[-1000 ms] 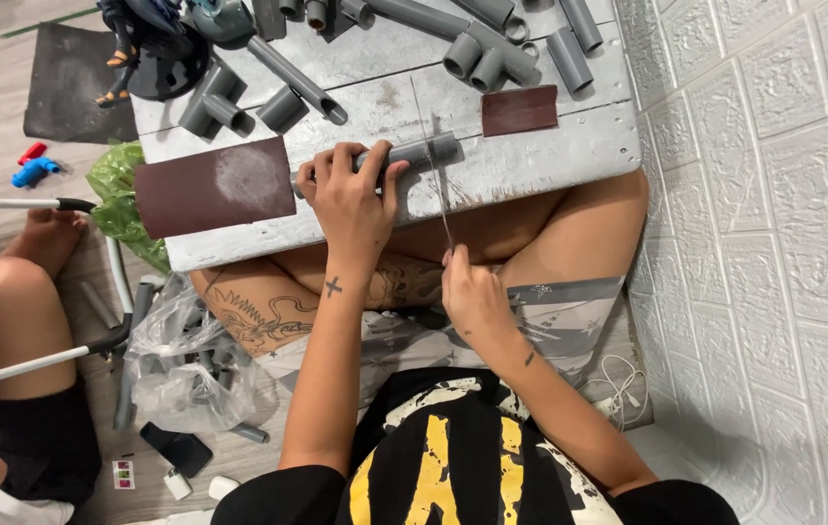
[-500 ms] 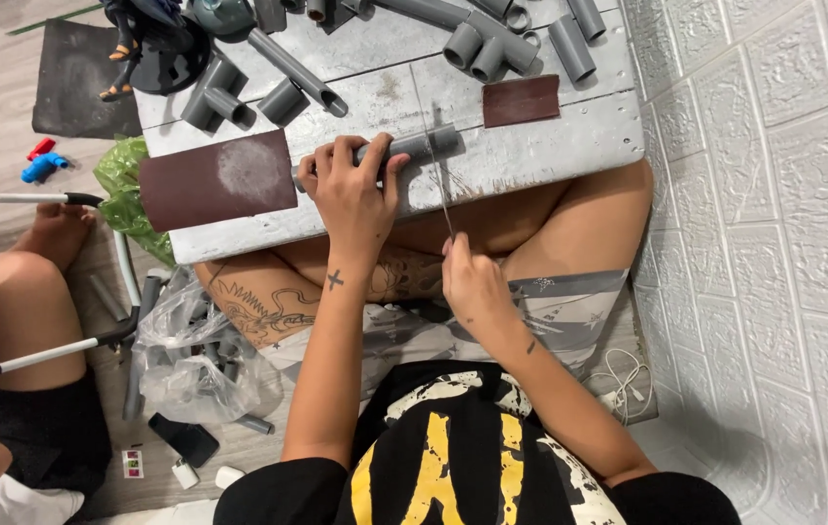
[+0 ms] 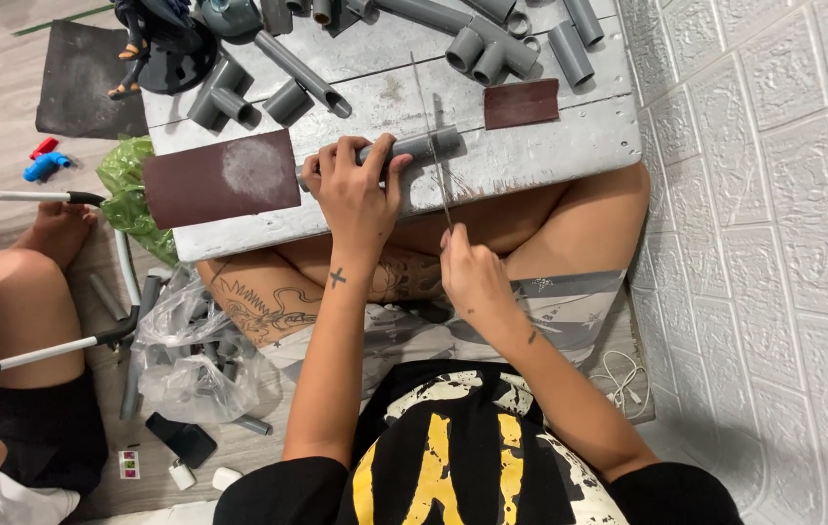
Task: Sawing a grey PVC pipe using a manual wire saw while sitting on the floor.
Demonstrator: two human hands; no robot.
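Two hands at work: both belong to the seated person, one steadying, one cutting.
Right hand (image 3: 472, 277): nearest the body, over the lap; its fingers are pressed together round the near end of a thin saw blade (image 3: 430, 136), pinching it hard.
Left hand (image 3: 355, 190): further out, at the surface's near edge; fingers curled down and closed over a grey pipe (image 3: 423, 148), palm pressing it flat.
Grey pipe: lies crosswise on the grey board surface (image 3: 569, 146), its free end poking out to the right of the left hand, with the blade crossing it just beside the knuckles.
Risk, blade: it runs very close to the left fingers; a skip out of the cut could, I'd judge, nick them.
Risk, pipe: round stock held by hand alone may roll, and the cut would wander.
Risk, legs: bare thighs sit right under the blade's near end.
Sandpaper sheet (image 3: 221, 178): brown, left of the hand, lying flat.
Far side: a smaller sandpaper piece (image 3: 521, 103) and loose pipe fittings (image 3: 492, 49).
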